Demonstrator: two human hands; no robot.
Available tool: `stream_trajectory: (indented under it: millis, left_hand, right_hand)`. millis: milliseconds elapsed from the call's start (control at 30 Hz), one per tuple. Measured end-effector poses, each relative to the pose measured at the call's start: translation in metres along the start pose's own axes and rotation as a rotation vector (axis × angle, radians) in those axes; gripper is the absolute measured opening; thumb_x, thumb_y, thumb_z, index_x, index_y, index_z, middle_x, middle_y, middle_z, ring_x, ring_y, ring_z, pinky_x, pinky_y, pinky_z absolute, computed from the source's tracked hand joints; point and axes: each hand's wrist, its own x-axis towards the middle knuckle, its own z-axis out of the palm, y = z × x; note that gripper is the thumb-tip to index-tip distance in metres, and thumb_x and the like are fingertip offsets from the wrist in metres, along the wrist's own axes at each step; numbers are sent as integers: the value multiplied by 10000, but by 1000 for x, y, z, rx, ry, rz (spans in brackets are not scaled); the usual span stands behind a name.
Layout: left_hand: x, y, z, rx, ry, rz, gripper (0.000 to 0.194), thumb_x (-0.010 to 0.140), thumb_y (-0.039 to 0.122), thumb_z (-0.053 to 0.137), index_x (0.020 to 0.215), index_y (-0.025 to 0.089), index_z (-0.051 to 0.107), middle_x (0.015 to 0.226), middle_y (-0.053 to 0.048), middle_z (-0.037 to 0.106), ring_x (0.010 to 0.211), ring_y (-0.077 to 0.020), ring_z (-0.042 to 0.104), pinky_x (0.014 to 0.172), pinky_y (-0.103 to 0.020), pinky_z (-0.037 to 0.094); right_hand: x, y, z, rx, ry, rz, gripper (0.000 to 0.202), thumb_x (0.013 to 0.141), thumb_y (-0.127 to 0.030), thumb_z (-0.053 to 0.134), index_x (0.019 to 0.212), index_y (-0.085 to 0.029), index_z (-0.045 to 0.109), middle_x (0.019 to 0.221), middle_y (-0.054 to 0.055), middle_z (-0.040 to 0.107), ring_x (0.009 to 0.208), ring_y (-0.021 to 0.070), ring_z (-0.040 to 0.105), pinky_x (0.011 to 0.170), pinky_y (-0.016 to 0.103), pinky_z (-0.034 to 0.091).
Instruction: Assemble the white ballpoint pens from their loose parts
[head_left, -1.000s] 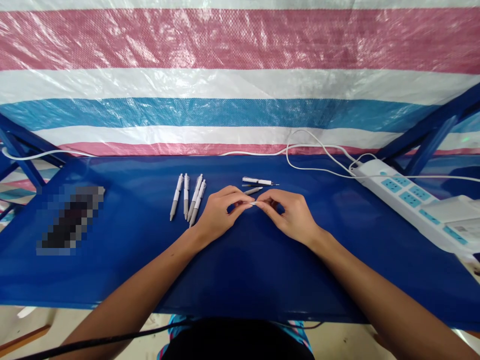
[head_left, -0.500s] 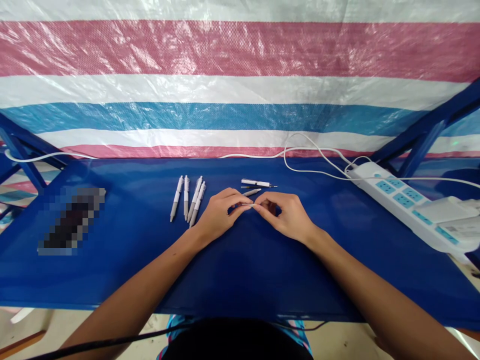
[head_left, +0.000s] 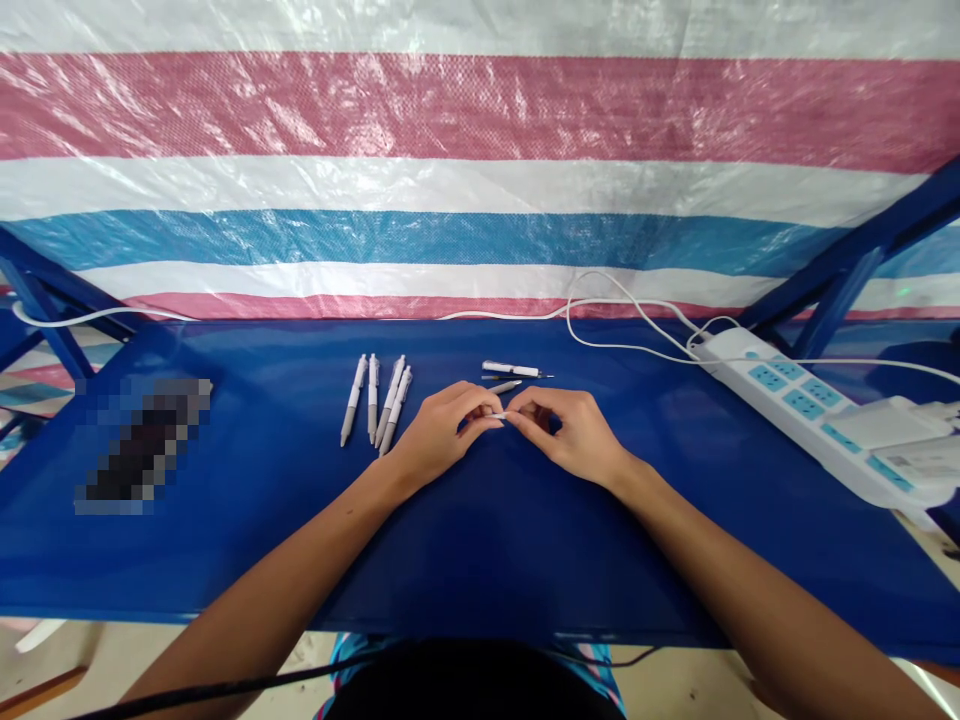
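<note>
Fingertips of my left hand (head_left: 444,428) and my right hand (head_left: 576,428) meet over the middle of the desk, both closed in a pinch. Between them is a small whitish pen part (head_left: 499,415); the fingers cover most of it, so its exact shape is hidden. Just beyond the fingertips lie a white pen barrel (head_left: 517,370) with a clip, a thin refill (head_left: 546,377) and a grey tapered pen grip (head_left: 510,386). Left of my left hand, several white-and-grey click pens (head_left: 373,395) lie side by side.
A blurred-out dark object (head_left: 142,445) lies on the left of the blue desk (head_left: 495,560). At the right sits a white power strip (head_left: 806,400) with plugged-in adapters. A loose white cable (head_left: 630,346) loops along the back, before a striped plastic sheet (head_left: 450,185).
The fingertips have shifted slightly around the small part, and a little more of it shows white. The pens and loose parts stay in place; the view has tilted slightly.
</note>
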Motion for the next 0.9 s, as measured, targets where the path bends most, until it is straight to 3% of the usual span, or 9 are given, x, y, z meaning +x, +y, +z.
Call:
stream_trajectory:
  millis: [233,567,900]
  left_hand:
    - [0,0,0,10,-40,-45,210,1025,299,593,845,191,596,783,8,643,697,-124,588,701,-227,489]
    - [1,1,-4,-19,-76,-55,297,1040,422,554,857,194,607,789,-11,660,702,-139,603,713,-248,508]
    - [16,-9,-7,154,-25,-44,222,1027,246,505,911,183,683,856,-56,719,852,-196,651,827,-326,547]
  right_hand:
    - [-1,-1,1,13,-22,-5,257,987,-382,595,858,-191,708,608,-17,581,522,116,498,520,230,402]
    - [-1,-2,0,-8,-24,-39,263,988,-386,596,841,-198,705,603,-11,588,508,119,496,515,240,401]
    - [1,-1,-4,-32,-16,-38,247,978,-380,582,842,-201,685,582,-20,583,505,125,496,532,244,413]
